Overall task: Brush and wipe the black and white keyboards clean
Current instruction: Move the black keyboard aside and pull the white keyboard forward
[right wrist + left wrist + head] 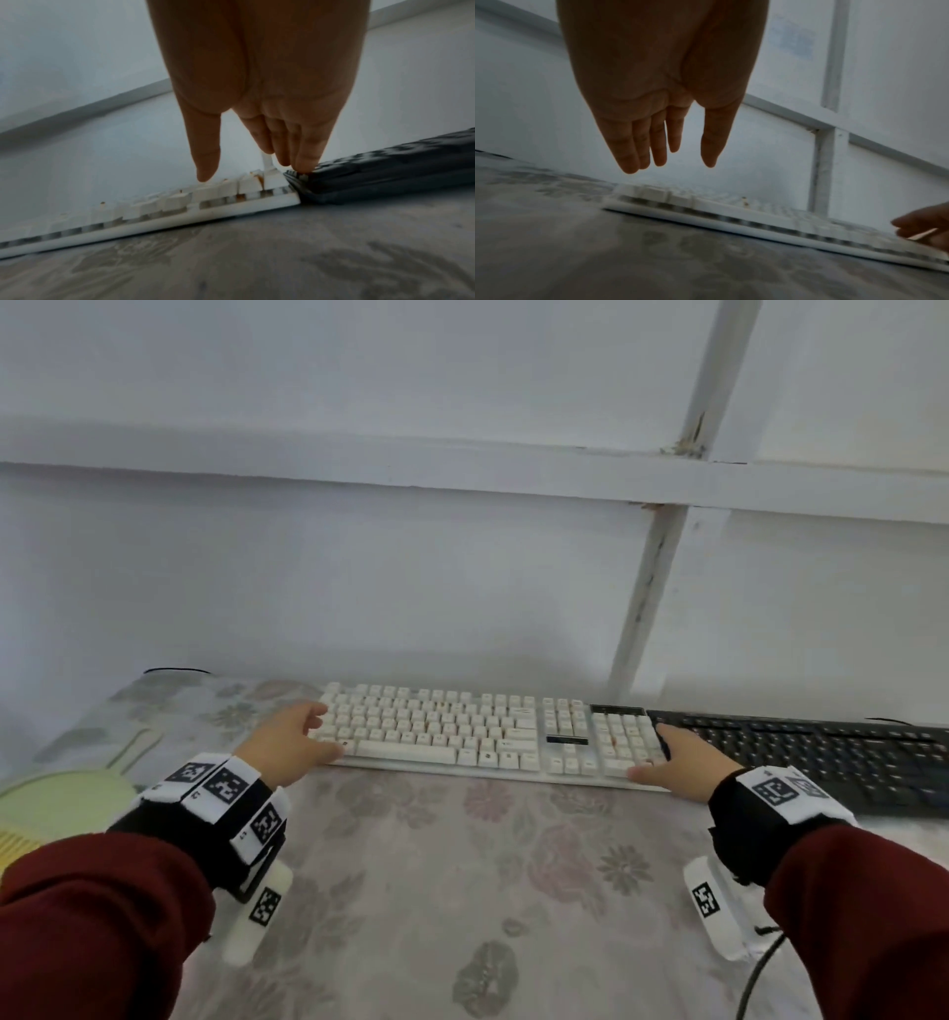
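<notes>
- White keyboard (452,731) lies on the flowered tablecloth (462,865), along the wall.
- Black keyboard (821,757) touches its right end.
- Left hand (287,747) hangs over its left end, fingers straight, holding nothing.
- Right hand (678,762), fingers straight, reaches its right end where both keyboards meet.

A floral tablecloth (462,865) in faded pinks and greys covers the table, a green-and-yellow patch (61,793) shows at its near left, and behind it a pale wall (359,567) carries a chipped white-painted frame (652,588).
</notes>
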